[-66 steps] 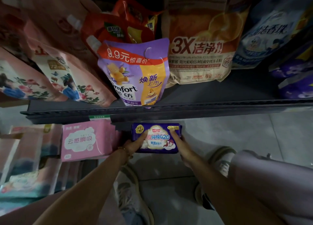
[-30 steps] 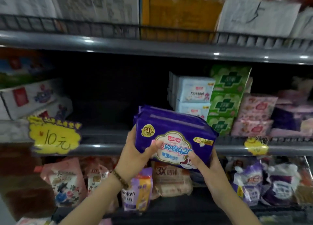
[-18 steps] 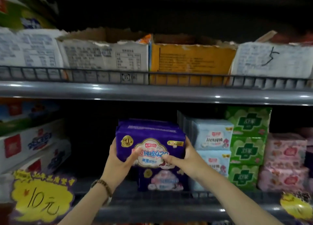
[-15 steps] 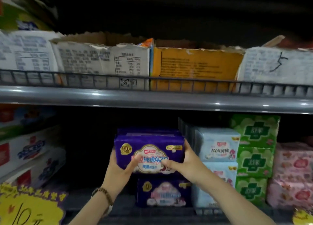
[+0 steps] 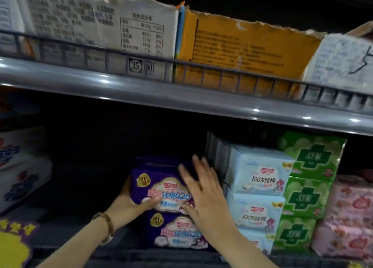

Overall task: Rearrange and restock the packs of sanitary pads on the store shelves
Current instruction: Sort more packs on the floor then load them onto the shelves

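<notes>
The left hand [image 5: 131, 204] grips the 9 o'clock end of the upper purple plastic pack of sanitary pads [image 5: 159, 184], thumb curled across its front. The right hand [image 5: 203, 193] lies open, fingers straight and spread, flat against the pack's 3 o'clock half. The pack rests on a matching purple pack [image 5: 175, 232] on the dark metal shelf [image 5: 171, 256], long axis running 9 to 3 o'clock, its left end slightly overhanging the lower one. Just beside, at 3 o'clock, stands a stack of pale blue pad packs [image 5: 260, 179]. Squaring it likely needs a nudge toward 3 o'clock, which the left hand is placed to give, while the right palm presses toward 12.
</notes>
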The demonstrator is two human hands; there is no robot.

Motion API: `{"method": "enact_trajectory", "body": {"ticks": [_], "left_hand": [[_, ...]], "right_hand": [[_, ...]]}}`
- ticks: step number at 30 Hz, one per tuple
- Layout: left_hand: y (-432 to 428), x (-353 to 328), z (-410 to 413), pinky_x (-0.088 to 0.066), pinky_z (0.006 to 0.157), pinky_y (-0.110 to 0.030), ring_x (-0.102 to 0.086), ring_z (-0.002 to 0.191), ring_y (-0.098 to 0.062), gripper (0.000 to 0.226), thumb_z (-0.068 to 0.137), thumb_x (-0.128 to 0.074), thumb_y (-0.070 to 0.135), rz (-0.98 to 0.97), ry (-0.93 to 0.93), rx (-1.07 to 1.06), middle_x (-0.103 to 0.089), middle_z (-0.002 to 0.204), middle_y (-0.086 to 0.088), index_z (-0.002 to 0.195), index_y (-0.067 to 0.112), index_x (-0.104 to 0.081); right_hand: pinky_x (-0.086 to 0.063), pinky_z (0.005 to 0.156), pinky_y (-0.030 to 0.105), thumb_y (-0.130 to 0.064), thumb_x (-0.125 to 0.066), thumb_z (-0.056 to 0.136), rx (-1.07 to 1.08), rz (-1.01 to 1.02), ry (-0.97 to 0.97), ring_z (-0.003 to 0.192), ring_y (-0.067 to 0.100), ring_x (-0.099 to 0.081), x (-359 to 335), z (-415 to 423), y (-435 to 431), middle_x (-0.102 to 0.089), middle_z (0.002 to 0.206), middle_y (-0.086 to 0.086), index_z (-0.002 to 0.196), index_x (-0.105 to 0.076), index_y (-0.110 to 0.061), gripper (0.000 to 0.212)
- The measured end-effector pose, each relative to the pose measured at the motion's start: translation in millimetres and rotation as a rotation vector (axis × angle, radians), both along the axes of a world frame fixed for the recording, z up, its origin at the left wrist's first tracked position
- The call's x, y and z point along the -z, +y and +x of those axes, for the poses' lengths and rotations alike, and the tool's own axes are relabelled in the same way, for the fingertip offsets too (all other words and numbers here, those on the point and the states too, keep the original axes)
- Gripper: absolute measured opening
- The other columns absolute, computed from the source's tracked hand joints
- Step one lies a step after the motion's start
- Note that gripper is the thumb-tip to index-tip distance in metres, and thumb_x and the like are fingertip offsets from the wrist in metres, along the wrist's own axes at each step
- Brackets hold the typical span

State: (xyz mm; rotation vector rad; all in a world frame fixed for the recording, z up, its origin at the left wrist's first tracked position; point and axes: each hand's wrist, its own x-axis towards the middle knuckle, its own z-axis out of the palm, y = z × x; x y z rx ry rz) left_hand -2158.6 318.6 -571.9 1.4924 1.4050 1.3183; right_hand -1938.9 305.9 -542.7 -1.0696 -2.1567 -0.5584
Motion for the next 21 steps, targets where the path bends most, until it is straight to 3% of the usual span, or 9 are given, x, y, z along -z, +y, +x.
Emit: {"method": "enact_trajectory", "body": {"ticks": [2,4,7,10,12,14,16,19,21], "left_hand": [[-0.2,0.0,7.6,-0.047,0.063,-0.010,-0.059,0.088,0.005,0.121,0.028,-0.080,0.072,0.001,0.000,0.010,-0.061,0.102,0.017,0.133,0.028,-0.037],[-0.2,-0.2,18.9,-0.048,0.064,-0.013,-0.061,0.088,0.002,0.102,0.046,-0.082,0.056,0.006,-0.028,0.005,-0.061,0.101,0.016,0.134,0.030,-0.035],[2.1,0.7,32.9,-0.046,0.066,-0.014,-0.058,0.089,0.004,0.089,0.059,-0.079,0.046,0.019,-0.031,-0.006,-0.058,0.101,0.019,0.135,0.032,-0.033],[4.2,-0.1,38.3,-0.045,0.074,-0.020,-0.056,0.088,0.003,0.095,0.054,-0.076,0.054,0.009,-0.018,-0.026,-0.057,0.101,0.018,0.137,0.031,-0.034],[4.2,-1.7,39.1,-0.045,0.076,-0.022,-0.055,0.087,0.003,0.096,0.053,-0.074,0.056,0.009,0.007,-0.027,-0.056,0.101,0.018,0.137,0.031,-0.034],[3.6,-5.0,39.2,-0.045,0.077,-0.022,-0.055,0.087,0.002,0.096,0.055,-0.073,0.056,0.003,0.032,-0.013,-0.056,0.102,0.017,0.138,0.031,-0.033],[1.1,-7.4,39.0,-0.046,0.080,-0.024,-0.056,0.092,-0.004,0.096,0.057,-0.074,0.056,-0.007,0.055,-0.013,-0.057,0.110,0.013,0.139,0.030,-0.032],[-11.1,-8.9,36.6,-0.049,0.089,-0.029,-0.058,0.106,-0.013,0.102,0.061,-0.075,0.056,-0.018,0.069,-0.048,-0.056,0.130,0.003,0.145,0.026,-0.026],[-28.5,-9.3,30.4,-0.046,0.097,-0.030,-0.052,0.117,-0.013,0.102,0.069,-0.076,0.050,0.017,0.091,-0.070,-0.047,0.141,0.001,0.149,0.025,-0.018]], "right_hand": [[-0.023,0.117,0.043,-0.029,-0.090,0.056,0.044,0.054,-0.140,0.141,0.024,-0.028,4.9,-2.4,3.2,-0.033,0.153,0.008,0.149,-0.029,-0.023,0.112],[-0.030,0.115,0.042,-0.032,-0.088,0.060,0.052,0.049,-0.168,0.137,0.023,-0.037,9.8,4.3,6.3,-0.041,0.149,0.008,0.148,-0.031,-0.022,0.106],[-0.030,0.111,0.044,-0.042,-0.078,0.073,0.069,0.069,-0.180,0.138,0.023,-0.032,13.2,18.2,5.8,-0.041,0.149,0.010,0.149,-0.032,-0.022,0.091],[-0.027,0.111,0.040,-0.051,-0.067,0.078,0.133,0.019,-0.209,0.140,0.025,-0.030,16.4,21.1,3.1,-0.035,0.152,0.012,0.148,-0.035,-0.022,0.082],[-0.027,0.110,0.039,-0.052,-0.050,0.084,0.176,-0.008,-0.195,0.139,0.026,-0.028,18.5,18.3,1.0,-0.033,0.152,0.013,0.147,-0.038,-0.020,0.071],[-0.027,0.109,0.040,-0.052,-0.036,0.085,0.204,-0.047,-0.179,0.138,0.026,-0.027,17.4,14.9,-1.7,-0.032,0.151,0.013,0.146,-0.038,-0.019,0.069],[-0.027,0.109,0.041,-0.052,-0.036,0.084,0.209,-0.098,-0.180,0.139,0.026,-0.026,16.0,13.6,-4.7,-0.032,0.151,0.013,0.147,-0.036,-0.018,0.070],[-0.015,0.112,0.041,-0.050,-0.047,0.087,0.164,-0.159,-0.185,0.144,0.026,-0.018,9.2,12.7,-16.9,-0.023,0.157,0.013,0.150,-0.027,-0.020,0.073],[0.007,0.114,0.034,-0.045,-0.047,0.095,0.112,-0.186,-0.161,0.148,0.021,0.004,2.3,13.3,-32.1,0.002,0.161,0.006,0.154,-0.009,-0.024,0.074]]}}
